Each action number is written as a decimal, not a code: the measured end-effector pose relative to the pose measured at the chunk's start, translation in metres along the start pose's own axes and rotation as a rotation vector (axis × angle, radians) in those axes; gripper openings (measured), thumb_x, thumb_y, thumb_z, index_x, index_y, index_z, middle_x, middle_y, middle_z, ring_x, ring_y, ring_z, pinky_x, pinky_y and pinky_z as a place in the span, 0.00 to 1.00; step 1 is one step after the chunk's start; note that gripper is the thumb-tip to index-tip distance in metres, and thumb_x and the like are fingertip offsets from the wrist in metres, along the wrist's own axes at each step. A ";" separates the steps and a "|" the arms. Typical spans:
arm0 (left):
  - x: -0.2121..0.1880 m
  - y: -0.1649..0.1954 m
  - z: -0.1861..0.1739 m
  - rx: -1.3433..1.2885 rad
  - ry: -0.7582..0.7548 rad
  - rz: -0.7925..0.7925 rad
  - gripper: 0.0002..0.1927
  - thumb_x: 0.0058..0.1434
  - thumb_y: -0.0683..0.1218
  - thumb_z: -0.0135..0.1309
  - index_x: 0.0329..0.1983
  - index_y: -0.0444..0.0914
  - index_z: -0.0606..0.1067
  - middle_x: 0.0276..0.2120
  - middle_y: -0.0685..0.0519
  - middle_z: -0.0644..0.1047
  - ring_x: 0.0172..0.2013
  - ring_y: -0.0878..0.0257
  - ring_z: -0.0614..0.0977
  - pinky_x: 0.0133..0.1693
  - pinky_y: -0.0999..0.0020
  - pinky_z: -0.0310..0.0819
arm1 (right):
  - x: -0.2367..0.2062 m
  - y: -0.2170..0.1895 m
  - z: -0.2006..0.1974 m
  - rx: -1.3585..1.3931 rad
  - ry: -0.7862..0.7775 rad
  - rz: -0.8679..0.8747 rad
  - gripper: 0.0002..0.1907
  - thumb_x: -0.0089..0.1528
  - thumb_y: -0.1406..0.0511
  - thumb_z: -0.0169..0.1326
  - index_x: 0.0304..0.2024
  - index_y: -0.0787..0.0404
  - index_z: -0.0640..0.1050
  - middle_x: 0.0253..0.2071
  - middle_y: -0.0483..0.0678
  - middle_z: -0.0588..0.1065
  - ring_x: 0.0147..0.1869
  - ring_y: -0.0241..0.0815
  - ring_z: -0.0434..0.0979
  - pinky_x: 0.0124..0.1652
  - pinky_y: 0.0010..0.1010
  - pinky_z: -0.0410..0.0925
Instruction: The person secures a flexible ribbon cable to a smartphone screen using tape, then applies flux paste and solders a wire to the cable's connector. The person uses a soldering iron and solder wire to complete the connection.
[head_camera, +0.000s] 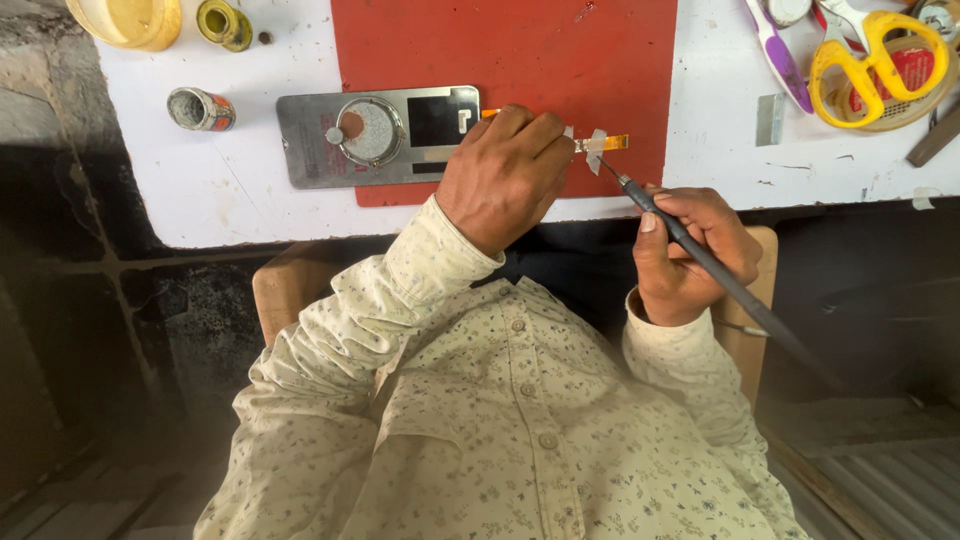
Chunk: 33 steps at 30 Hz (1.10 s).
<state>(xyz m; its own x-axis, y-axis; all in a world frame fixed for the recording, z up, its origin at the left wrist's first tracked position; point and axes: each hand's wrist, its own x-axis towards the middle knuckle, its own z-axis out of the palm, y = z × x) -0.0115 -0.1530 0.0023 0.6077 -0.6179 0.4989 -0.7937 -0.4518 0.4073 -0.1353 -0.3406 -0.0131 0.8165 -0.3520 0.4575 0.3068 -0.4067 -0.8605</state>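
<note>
My left hand (503, 172) presses down on a thin orange flex strip (612, 142) that runs out from a grey metal phone plate (310, 140) lying on a red mat (520, 60). A small piece of clear tape (597, 150) sits on the strip by my fingertips. My right hand (688, 255) grips a dark pen-like soldering iron (700, 255), its fine tip touching the strip just beside the tape. The plate has a round silver coil and a black square part on it.
A white table (230, 190) carries a small open tin (200, 108), a yellow-lidded jar (224, 24) and a yellowish bowl (128, 20) at the left. Yellow scissors (878, 60), a tape roll and a purple tool (778, 52) lie at the right.
</note>
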 end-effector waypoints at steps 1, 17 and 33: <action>0.000 0.000 0.000 0.000 -0.001 -0.001 0.04 0.60 0.38 0.60 0.37 0.36 0.77 0.39 0.55 0.74 0.40 0.60 0.77 0.43 0.62 0.77 | -0.001 -0.001 0.002 -0.012 0.014 0.007 0.10 0.69 0.69 0.61 0.46 0.71 0.76 0.37 0.58 0.80 0.32 0.37 0.80 0.36 0.21 0.73; -0.001 -0.002 0.000 -0.040 0.016 -0.004 0.04 0.61 0.39 0.60 0.37 0.36 0.77 0.39 0.55 0.74 0.40 0.60 0.76 0.43 0.63 0.77 | 0.003 -0.006 0.011 -0.089 0.003 -0.059 0.08 0.67 0.72 0.60 0.45 0.72 0.77 0.38 0.59 0.80 0.36 0.42 0.83 0.36 0.23 0.75; -0.001 -0.002 0.001 -0.036 0.007 -0.001 0.03 0.62 0.39 0.61 0.38 0.36 0.78 0.39 0.55 0.75 0.41 0.60 0.77 0.43 0.63 0.77 | 0.011 -0.015 0.013 -0.262 -0.050 -0.155 0.07 0.66 0.71 0.62 0.42 0.71 0.79 0.36 0.56 0.80 0.38 0.45 0.83 0.34 0.24 0.74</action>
<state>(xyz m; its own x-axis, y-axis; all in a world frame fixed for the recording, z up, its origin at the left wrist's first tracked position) -0.0107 -0.1521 -0.0002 0.6088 -0.6126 0.5041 -0.7918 -0.4289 0.4349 -0.1241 -0.3277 0.0017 0.7949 -0.2295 0.5616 0.2981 -0.6584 -0.6911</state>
